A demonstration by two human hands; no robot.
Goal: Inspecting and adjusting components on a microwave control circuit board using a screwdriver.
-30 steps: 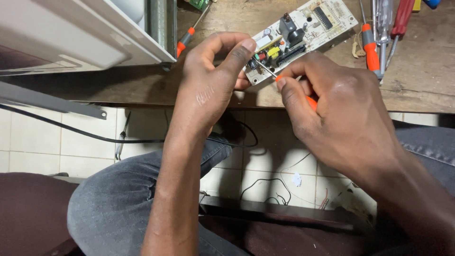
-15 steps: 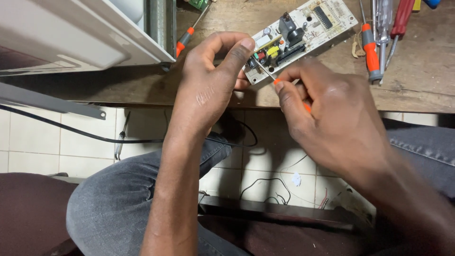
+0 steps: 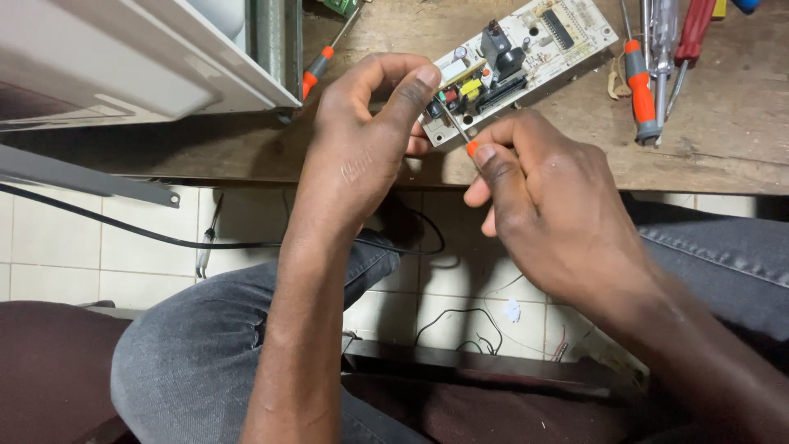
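The right hand pinches a small orange-handled screwdriver, fingers closed tight around the handle so only an orange tip shows; its thin metal shaft slants up toward 11 o'clock and its point meets the near-left corner of the circuit board. The left hand grips that same corner, thumb pressed on the board's edge and fingers curled over the top. The board lies tilted on the wooden bench, its low corner right at the bench's front edge, which runs across just under both hands. At 3 o'clock from the board, close by, lie several screwdrivers. At 9 o'clock a white appliance casing hems the left hand in, another orange-handled screwdriver beside it. Below the edge there is open room over the tiled floor. Both forearms rise from 6 o'clock, wrists bent inward.
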